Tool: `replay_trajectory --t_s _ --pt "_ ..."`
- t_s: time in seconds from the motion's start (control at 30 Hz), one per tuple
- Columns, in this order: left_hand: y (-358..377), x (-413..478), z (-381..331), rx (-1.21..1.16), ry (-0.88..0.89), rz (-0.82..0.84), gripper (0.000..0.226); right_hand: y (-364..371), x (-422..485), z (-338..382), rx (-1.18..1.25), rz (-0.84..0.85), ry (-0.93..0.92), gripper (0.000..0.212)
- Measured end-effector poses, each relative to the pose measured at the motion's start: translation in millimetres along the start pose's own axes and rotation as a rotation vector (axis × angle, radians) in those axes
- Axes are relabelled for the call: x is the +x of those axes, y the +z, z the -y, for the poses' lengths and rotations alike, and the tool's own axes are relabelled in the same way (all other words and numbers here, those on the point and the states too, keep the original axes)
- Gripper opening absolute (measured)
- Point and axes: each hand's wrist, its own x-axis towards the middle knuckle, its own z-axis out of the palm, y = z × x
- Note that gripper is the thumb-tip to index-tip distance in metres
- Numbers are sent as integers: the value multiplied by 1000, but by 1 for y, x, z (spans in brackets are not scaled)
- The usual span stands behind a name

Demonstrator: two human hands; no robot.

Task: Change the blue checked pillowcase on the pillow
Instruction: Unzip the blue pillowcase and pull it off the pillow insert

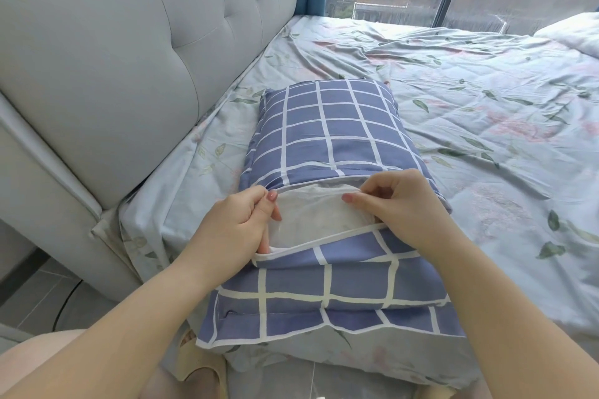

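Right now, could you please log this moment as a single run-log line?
stage: case opening held apart | left hand: pinches blue checked pillowcase edge | right hand: pinches same edge | white pillow: showing in gap | location: bed

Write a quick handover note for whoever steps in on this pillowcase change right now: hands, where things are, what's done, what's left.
The left hand pinches the far flap's edge at the pillowcase opening.
The right hand pinches the same edge, further right.
The blue checked pillowcase is on the pillow, lying on the floral sheet beside the headboard.
Done: opening pulled apart, white pillow exposed.
Left: pull the pillow out and fit a fresh case; none is in view.
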Motion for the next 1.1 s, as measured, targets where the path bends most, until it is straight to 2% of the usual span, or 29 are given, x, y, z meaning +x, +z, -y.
replay_trajectory --t_s 0.13,0.27,0.43,0.67,0.8,0.93,1.1 --pt "-1 -2 0 -6 -2 19 42 2 6 1 168 -19 43 23" --pt "-6 -2 1 -80 -26 11 42 3 17 -3 495 -74 231 25" --pt "-12 -3 3 -133 -47 57 44 11 25 -5 644 -130 310 52" --pt "-19 -8 7 -143 -56 103 44 16 34 -6 739 -234 405 18" --pt "-21 -11 10 -147 -61 127 44 18 42 -12 754 -284 443 24" --pt "-22 -14 13 -129 -48 142 44 19 48 -12 791 -300 447 18" --pt "-24 -16 13 -166 -14 155 47 12 54 -15 886 -399 448 17"
